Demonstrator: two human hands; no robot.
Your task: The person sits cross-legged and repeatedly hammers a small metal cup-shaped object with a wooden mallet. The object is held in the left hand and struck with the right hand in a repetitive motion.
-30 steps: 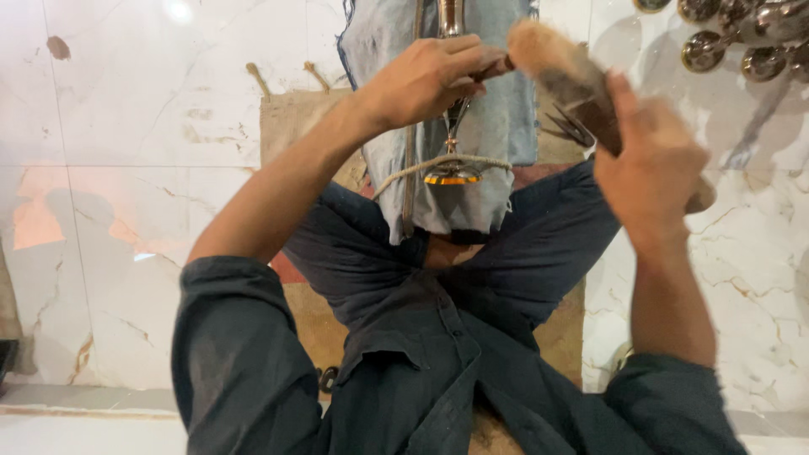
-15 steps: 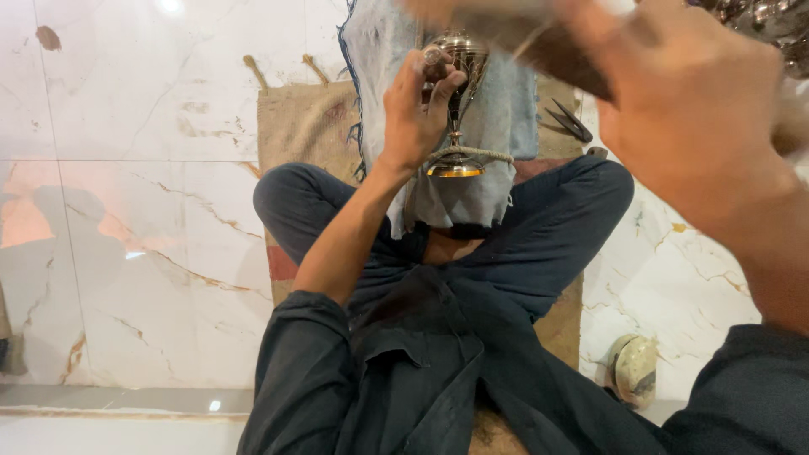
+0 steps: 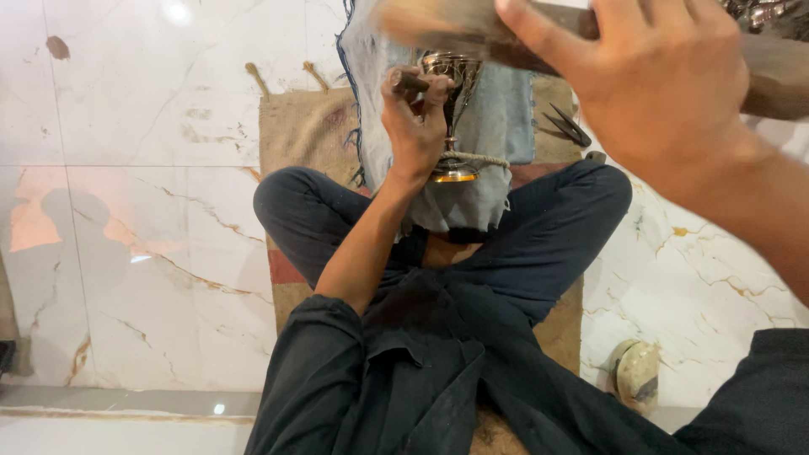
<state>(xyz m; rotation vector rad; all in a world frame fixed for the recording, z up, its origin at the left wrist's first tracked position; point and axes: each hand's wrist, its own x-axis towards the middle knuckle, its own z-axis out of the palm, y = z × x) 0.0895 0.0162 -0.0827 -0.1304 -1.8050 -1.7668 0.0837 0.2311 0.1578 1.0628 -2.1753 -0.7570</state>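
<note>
The left hand (image 3: 415, 126) gripped a short punch (image 3: 409, 82) against the metal goblet (image 3: 452, 118), which lay on denim cloth (image 3: 497, 126) across the lap (cushioned, roped steady). The right hand (image 3: 666, 84) clenched a wooden mallet (image 3: 472, 29) raised above.

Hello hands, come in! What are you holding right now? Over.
Left hand gripping a short punch tool against the metal goblet. Right hand raised, clutching a wooden mallet. Goblet rests on grey cloth. Nothing between.
</note>
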